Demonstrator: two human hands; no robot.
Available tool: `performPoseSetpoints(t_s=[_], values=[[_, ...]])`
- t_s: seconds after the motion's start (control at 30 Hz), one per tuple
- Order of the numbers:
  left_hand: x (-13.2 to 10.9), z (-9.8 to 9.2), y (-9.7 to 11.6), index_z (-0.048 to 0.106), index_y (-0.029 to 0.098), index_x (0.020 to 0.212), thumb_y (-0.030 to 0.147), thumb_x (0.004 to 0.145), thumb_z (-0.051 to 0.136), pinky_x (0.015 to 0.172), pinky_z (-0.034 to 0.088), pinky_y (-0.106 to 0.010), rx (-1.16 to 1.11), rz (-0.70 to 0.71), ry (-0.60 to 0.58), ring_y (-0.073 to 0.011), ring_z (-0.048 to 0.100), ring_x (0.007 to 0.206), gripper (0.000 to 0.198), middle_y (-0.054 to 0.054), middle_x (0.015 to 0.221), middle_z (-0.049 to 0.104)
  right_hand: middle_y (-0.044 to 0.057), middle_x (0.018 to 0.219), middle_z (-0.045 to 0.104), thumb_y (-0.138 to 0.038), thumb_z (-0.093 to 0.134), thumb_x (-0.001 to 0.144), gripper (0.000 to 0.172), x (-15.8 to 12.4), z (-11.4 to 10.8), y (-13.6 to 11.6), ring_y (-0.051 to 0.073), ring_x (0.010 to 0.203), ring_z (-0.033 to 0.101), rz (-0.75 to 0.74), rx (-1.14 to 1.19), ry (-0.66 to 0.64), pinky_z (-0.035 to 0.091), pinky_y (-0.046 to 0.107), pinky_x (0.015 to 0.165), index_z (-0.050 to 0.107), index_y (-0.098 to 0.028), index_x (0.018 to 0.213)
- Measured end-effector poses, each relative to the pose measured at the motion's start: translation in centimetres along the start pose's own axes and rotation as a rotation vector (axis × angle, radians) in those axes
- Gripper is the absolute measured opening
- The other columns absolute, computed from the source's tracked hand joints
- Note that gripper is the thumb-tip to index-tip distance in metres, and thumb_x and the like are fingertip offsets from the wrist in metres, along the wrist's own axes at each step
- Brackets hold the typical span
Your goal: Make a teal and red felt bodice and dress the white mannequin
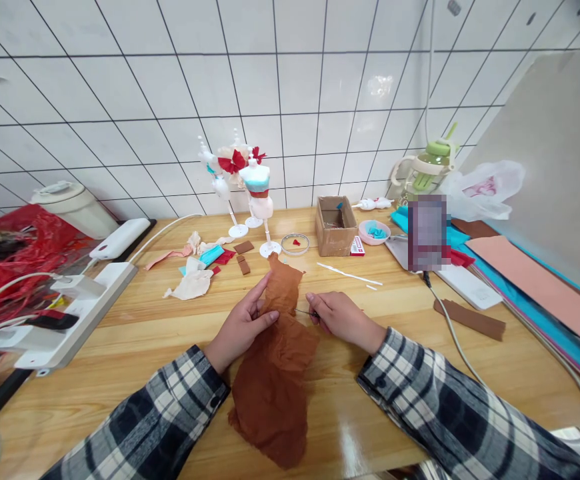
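Observation:
A long piece of brown crepe paper point(275, 393), crinkled and uneven at its edges, lies on the wooden table in front of me. My left hand point(243, 327) grips its left side, with the thumb pressed on top and the fingers partly underneath. From the right, my right hand point(343, 317) pinches a thin dark metal tool point(306, 313) whose tip reaches the paper's right edge. The fingers cover most of this tool, so its kind is hidden. Beyond the paper's far end stands a small white dress-form stand point(265, 223) wrapped in blue and brown.
Further small dress forms point(221, 190) with red bows stand behind. Coloured paper scraps point(195, 280) lie left of them. A cardboard box point(337, 233), a pink bowl point(374, 232) and a phone point(427, 233) sit right. A power strip point(77, 320) with cables occupies the left.

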State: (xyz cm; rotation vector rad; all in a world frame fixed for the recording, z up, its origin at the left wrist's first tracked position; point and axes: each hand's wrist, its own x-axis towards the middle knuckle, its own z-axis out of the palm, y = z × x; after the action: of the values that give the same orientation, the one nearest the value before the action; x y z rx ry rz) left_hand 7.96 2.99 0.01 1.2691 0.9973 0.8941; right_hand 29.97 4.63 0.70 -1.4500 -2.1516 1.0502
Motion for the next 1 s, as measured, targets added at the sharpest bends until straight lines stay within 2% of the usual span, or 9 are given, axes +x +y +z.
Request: performPoseSetpoints(t_s=[0.2, 0.33, 0.53, 0.63, 0.8, 1.0], values=[[0.1, -0.1, -0.2, 0.012, 0.022, 0.151, 0.034, 0.077, 0.070, 0.097, 0.046, -0.038, 0.017, 0.011, -0.004, -0.0276, 0.058, 0.114, 0.095, -0.008, 0.115, 0.068, 0.001, 0.056, 0.056, -0.045, 0.022, 0.100, 0.058, 0.1, 1.0, -0.2, 0.012, 0.053, 0.048, -0.026, -0.029, -0.043, 0.033, 0.024, 0.058, 0.058, -0.018, 0.063], [0.1, 0.0, -0.1, 0.012, 0.022, 0.151, 0.036, 0.077, 0.070, 0.089, 0.050, -0.036, 0.046, 0.005, -0.030, -0.0267, 0.063, 0.103, 0.095, -0.005, 0.102, 0.071, 0.002, 0.061, 0.057, -0.045, 0.021, 0.100, 0.056, 0.2, 1.5, -0.2, 0.012, 0.056, 0.046, -0.035, -0.049, -0.025, 0.032, 0.024, 0.057, 0.056, -0.018, 0.066], [0.1, 0.1, -0.1, 0.009, 0.023, 0.151, 0.037, 0.077, 0.069, 0.086, 0.050, -0.036, 0.016, -0.011, -0.017, -0.0250, 0.064, 0.096, 0.097, -0.006, 0.103, 0.071, 0.001, 0.055, 0.054, -0.051, 0.018, 0.099, 0.061, 0.0, 0.8, -0.2, 0.013, 0.053, 0.048, -0.004, -0.012, -0.033, 0.033, 0.024, 0.058, 0.053, -0.018, 0.062], [0.1, -0.1, -0.2, 0.006, 0.023, 0.151, 0.035, 0.079, 0.068, 0.085, 0.050, -0.035, -0.018, -0.013, -0.037, -0.0235, 0.065, 0.095, 0.096, -0.006, 0.101, 0.070, 0.000, 0.049, 0.052, -0.051, 0.017, 0.099, 0.062, 0.0, 0.3, -0.1, 0.012, 0.050, 0.049, 0.015, 0.031, -0.051, 0.034, 0.024, 0.059, 0.053, -0.018, 0.061], [0.1, -0.2, -0.2, 0.012, 0.023, 0.151, 0.032, 0.080, 0.067, 0.083, 0.049, -0.031, 0.042, 0.013, -0.022, -0.0199, 0.063, 0.087, 0.090, -0.002, 0.088, 0.067, 0.000, 0.049, 0.052, -0.048, 0.019, 0.100, 0.060, 0.1, 0.7, 0.0, 0.012, 0.050, 0.048, -0.015, 0.028, -0.093, 0.034, 0.024, 0.058, 0.053, -0.018, 0.061], [0.1, 0.0, -0.5, 0.014, 0.021, 0.151, 0.033, 0.081, 0.066, 0.068, 0.046, -0.026, 0.054, 0.036, -0.071, -0.0144, 0.054, 0.069, 0.087, 0.002, 0.076, 0.059, 0.001, 0.059, 0.050, -0.044, 0.021, 0.099, 0.052, 0.3, 1.6, 0.0, 0.012, 0.055, 0.043, -0.036, -0.034, -0.019, 0.031, 0.023, 0.056, 0.046, -0.019, 0.061]])
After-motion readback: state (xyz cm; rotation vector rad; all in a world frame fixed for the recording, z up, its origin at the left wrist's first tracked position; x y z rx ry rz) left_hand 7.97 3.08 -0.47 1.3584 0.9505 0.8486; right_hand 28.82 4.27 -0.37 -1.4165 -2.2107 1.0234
